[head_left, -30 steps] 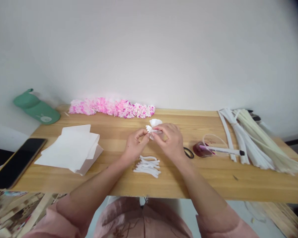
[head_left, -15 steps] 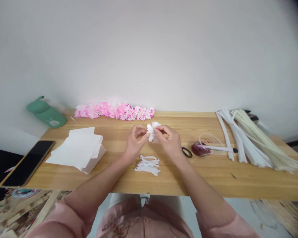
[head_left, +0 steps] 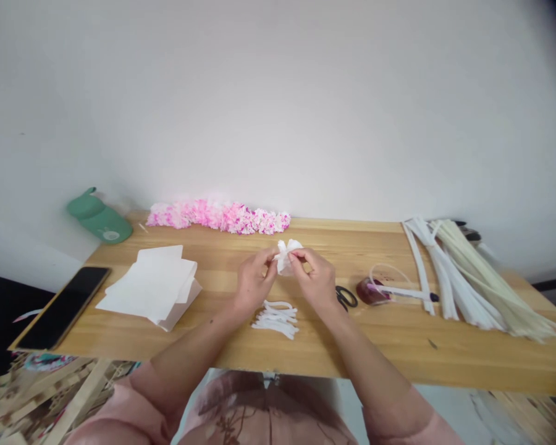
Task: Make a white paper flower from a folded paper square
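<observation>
A white tissue-paper flower with ruffled layers is held above the middle of the table. My left hand pinches its left edge between thumb and fingers. From the other side, my right hand grips the flower near its centre with thumb and forefinger. Below the hands lies a small pile of short white fuzzy strips. Partly hidden behind my right wrist are black-handled scissors.
Along the wall runs a row of pink and white paper flowers. To the left are white sheets, a phone and a green bottle. At right lie a cup of dark red liquid, a marker and bundles of long strips.
The view has tilted up slightly, so the table sits lower. Both hands still hold the flower; the left fingers have closed further on its edge, and more of the scissors shows.
</observation>
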The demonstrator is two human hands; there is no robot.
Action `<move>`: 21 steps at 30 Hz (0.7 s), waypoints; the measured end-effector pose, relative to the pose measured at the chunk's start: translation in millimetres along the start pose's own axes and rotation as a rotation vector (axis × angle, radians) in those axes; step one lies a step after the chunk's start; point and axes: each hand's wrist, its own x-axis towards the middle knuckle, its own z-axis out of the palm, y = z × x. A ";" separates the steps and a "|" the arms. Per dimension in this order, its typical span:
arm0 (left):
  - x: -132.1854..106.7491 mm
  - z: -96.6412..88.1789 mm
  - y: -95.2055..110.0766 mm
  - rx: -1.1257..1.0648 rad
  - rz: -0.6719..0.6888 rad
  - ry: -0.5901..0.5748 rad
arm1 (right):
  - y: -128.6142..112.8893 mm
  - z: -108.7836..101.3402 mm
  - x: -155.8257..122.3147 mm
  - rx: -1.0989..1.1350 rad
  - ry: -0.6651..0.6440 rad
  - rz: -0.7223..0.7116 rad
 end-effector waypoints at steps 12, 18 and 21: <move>11.8 -15.8 19.1 0.219 0.049 -0.150 | -0.9 -0.1 -0.2 0.081 0.001 0.108; 8.1 -19.8 15.8 0.477 0.282 -0.275 | -2.0 1.1 0.9 0.062 0.026 0.115; 8.5 -17.4 12.0 0.433 0.205 -0.239 | -1.4 1.8 1.0 0.097 0.024 0.153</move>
